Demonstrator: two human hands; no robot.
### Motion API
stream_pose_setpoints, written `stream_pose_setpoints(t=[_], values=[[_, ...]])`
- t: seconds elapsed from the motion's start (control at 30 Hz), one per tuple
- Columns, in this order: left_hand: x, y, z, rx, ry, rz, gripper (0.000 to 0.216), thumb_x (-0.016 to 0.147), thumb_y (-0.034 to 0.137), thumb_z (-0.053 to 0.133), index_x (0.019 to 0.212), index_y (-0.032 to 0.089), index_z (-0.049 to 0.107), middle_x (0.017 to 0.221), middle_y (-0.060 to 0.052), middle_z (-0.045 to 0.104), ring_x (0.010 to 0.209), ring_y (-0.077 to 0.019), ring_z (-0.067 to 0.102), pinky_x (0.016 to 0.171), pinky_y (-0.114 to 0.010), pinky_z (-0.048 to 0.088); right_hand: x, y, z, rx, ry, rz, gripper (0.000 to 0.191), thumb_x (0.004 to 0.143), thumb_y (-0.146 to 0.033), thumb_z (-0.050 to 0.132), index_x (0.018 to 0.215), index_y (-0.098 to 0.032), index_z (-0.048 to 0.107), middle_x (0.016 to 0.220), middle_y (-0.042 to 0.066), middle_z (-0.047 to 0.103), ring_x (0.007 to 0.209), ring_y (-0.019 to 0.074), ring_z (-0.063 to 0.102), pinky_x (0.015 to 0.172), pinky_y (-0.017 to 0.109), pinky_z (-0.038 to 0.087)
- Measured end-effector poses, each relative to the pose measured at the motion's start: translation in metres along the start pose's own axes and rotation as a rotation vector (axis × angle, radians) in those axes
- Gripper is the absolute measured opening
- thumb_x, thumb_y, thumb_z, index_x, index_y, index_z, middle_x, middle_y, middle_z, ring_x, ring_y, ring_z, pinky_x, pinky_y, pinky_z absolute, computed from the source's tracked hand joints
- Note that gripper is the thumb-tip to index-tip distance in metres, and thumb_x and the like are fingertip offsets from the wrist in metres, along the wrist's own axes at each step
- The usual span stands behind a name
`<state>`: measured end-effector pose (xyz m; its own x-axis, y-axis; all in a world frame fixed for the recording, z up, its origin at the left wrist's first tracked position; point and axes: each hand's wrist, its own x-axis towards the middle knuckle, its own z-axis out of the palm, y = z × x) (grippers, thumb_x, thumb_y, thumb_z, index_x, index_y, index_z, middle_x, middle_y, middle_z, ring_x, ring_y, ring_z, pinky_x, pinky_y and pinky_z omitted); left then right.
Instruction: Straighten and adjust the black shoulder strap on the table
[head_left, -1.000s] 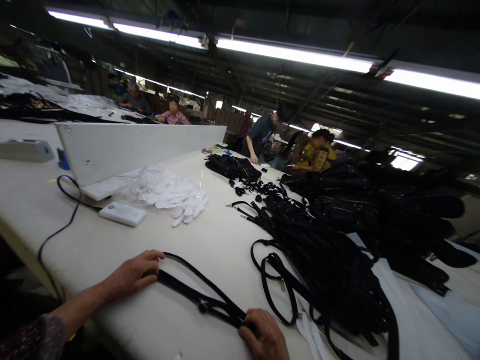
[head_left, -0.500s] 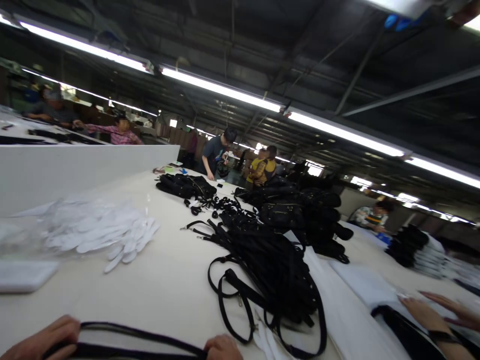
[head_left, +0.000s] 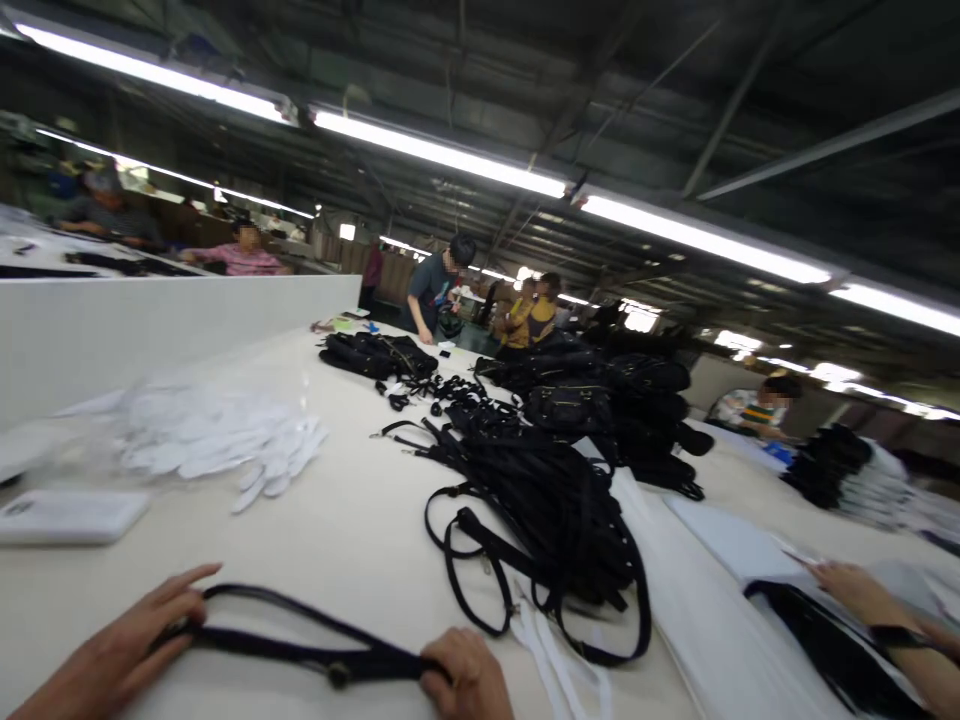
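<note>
Between my two hands a black strap (head_left: 285, 648) is stretched above the pale table, doubled into a loop with a dark metal fitting near its middle. My left hand (head_left: 146, 635) grips the strap's left end, with the index finger pointing outward. My right hand (head_left: 469, 670) is closed round its right end. Just beyond my right hand lies a big heap of black straps (head_left: 540, 520) with clips and rings, some loops hanging loose toward me. White strips (head_left: 544, 650) lie under the near edge of that heap.
Left on the table (head_left: 360, 520) are a pile of white strips (head_left: 202, 435) and a white box-like object (head_left: 75, 517). Black bags (head_left: 592, 390) are stacked farther back. At right, a co-worker's arm (head_left: 862, 595) handles a black item beside white sheets (head_left: 727, 535). A grey partition (head_left: 180, 325) edges the left.
Both hands and the strap have come up and farther into view, and the metal fitting now shows. My left index finger has extended. The view has shifted slightly.
</note>
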<state>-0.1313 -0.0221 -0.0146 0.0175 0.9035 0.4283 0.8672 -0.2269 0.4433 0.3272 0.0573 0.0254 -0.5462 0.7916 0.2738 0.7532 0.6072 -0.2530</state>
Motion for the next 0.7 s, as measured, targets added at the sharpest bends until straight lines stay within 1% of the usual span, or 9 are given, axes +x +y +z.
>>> stream_pose_setpoints(t=[0.07, 0.13, 0.17, 0.27, 0.37, 0.43, 0.53, 0.63, 0.7], values=[[-0.011, -0.001, -0.017, 0.002, -0.108, -0.044, 0.029, 0.092, 0.035, 0.055, 0.120, 0.030, 0.062, 0.148, -0.005, 0.054, 0.129, -0.0274, 0.056, 0.105, -0.040, 0.050, 0.002, -0.007, -0.014, 0.065, -0.044, 0.031, 0.017, 0.080, -0.014, 0.063, 0.090, -0.027, 0.069, 0.086, -0.001, 0.072, 0.087, 0.0192, 0.065, 0.079, 0.030, 0.045], [-0.014, -0.001, -0.031, 0.026, -0.158, -0.082, 0.051, 0.091, 0.033, 0.057, 0.140, 0.028, 0.046, 0.152, -0.008, 0.049, 0.138, -0.0271, 0.047, 0.113, -0.043, 0.041, 0.006, -0.008, -0.022, 0.098, -0.077, 0.017, 0.018, 0.082, -0.014, 0.062, 0.093, -0.026, 0.069, 0.089, 0.001, 0.072, 0.089, 0.0205, 0.065, 0.082, 0.032, 0.046], [-0.013, 0.000, -0.038, 0.034, -0.177, -0.083, 0.058, 0.090, 0.032, 0.057, 0.145, 0.027, 0.040, 0.153, -0.009, 0.047, 0.139, -0.0272, 0.044, 0.115, -0.045, 0.038, 0.009, -0.008, -0.023, 0.108, -0.087, 0.005, 0.017, 0.083, -0.015, 0.061, 0.094, -0.026, 0.069, 0.090, 0.001, 0.072, 0.090, 0.0211, 0.065, 0.083, 0.032, 0.046], [-0.008, 0.009, -0.052, 0.050, -0.233, -0.064, 0.076, 0.087, 0.037, 0.061, 0.153, 0.028, 0.025, 0.158, -0.009, 0.039, 0.143, -0.0297, 0.039, 0.116, -0.048, 0.035, 0.012, -0.005, -0.021, 0.117, -0.100, -0.023, 0.014, 0.085, -0.018, 0.061, 0.094, -0.026, 0.069, 0.089, 0.001, 0.072, 0.089, 0.0216, 0.066, 0.082, 0.033, 0.048], [0.004, 0.031, -0.056, 0.051, -0.272, -0.025, 0.085, 0.085, 0.042, 0.064, 0.155, 0.031, 0.017, 0.161, -0.008, 0.034, 0.145, -0.0319, 0.034, 0.117, -0.050, 0.032, 0.011, -0.003, -0.018, 0.097, -0.104, -0.039, 0.013, 0.085, -0.018, 0.062, 0.093, -0.025, 0.069, 0.088, 0.001, 0.072, 0.087, 0.0217, 0.066, 0.080, 0.033, 0.049], [0.016, 0.051, -0.051, 0.037, -0.310, 0.016, 0.087, 0.084, 0.040, 0.065, 0.155, 0.034, 0.015, 0.162, -0.007, 0.032, 0.146, -0.0321, 0.032, 0.117, -0.051, 0.030, 0.010, -0.004, -0.019, 0.082, -0.106, -0.040, 0.013, 0.085, -0.018, 0.062, 0.093, -0.025, 0.069, 0.088, 0.001, 0.071, 0.087, 0.0217, 0.066, 0.080, 0.033, 0.049], [0.038, 0.080, -0.031, -0.009, -0.378, 0.088, 0.091, 0.080, 0.035, 0.069, 0.154, 0.035, 0.016, 0.162, -0.008, 0.032, 0.146, -0.0327, 0.031, 0.117, -0.054, 0.029, 0.009, -0.008, -0.024, 0.073, -0.115, -0.021, 0.014, 0.085, -0.016, 0.061, 0.093, -0.025, 0.068, 0.089, 0.001, 0.071, 0.088, 0.0215, 0.066, 0.080, 0.033, 0.048], [0.057, 0.099, -0.007, -0.045, -0.420, 0.138, 0.090, 0.074, 0.028, 0.073, 0.151, 0.036, 0.027, 0.157, -0.010, 0.041, 0.143, -0.0351, 0.036, 0.114, -0.057, 0.029, 0.008, -0.013, -0.027, 0.068, -0.126, 0.004, 0.015, 0.084, -0.015, 0.062, 0.092, -0.025, 0.068, 0.088, 0.001, 0.071, 0.089, 0.0215, 0.065, 0.081, 0.033, 0.048], [0.064, 0.106, 0.006, -0.056, -0.415, 0.146, 0.084, 0.072, 0.022, 0.073, 0.147, 0.034, 0.038, 0.150, -0.010, 0.050, 0.139, -0.0359, 0.042, 0.113, -0.058, 0.031, 0.007, -0.015, -0.027, 0.069, -0.130, 0.017, 0.014, 0.084, -0.015, 0.061, 0.091, -0.025, 0.068, 0.088, 0.001, 0.070, 0.089, 0.0215, 0.065, 0.081, 0.033, 0.048]])
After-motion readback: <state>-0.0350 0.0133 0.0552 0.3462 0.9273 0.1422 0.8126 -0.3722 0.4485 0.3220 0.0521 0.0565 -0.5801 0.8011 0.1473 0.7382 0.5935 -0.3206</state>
